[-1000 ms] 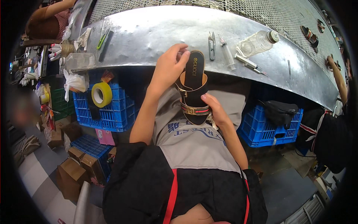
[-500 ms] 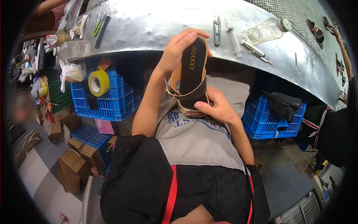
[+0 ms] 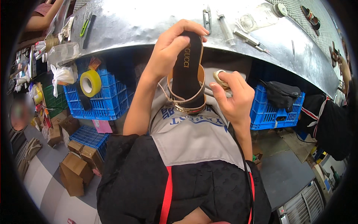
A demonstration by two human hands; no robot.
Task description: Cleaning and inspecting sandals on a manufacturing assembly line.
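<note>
A black-soled sandal (image 3: 185,80) with a tan lining and a metal-trimmed front strap is held upright in front of my apron. My left hand (image 3: 169,46) is closed round its heel end, fingers behind and thumb across the insole. A thin loose strap sticks out at the sandal's left side. To the right of the sandal and apart from it, my right hand (image 3: 236,98) pinches a small cream-coloured looped piece (image 3: 217,77). What that piece is made of I cannot make out.
On the metal bench (image 3: 130,26) ahead lie thread snips (image 3: 207,20), syringes (image 3: 226,30), a clear bottle (image 3: 263,18) and a green-handled cutter (image 3: 85,25). Blue crates (image 3: 108,97) stand below, one with yellow tape (image 3: 90,83), another under a black bag (image 3: 280,95). Cardboard boxes (image 3: 74,171) sit left.
My right hand has come off the sandal's front strap and moved right and up, with the cream piece now showing in its fingers. My left hand keeps its hold on the heel.
</note>
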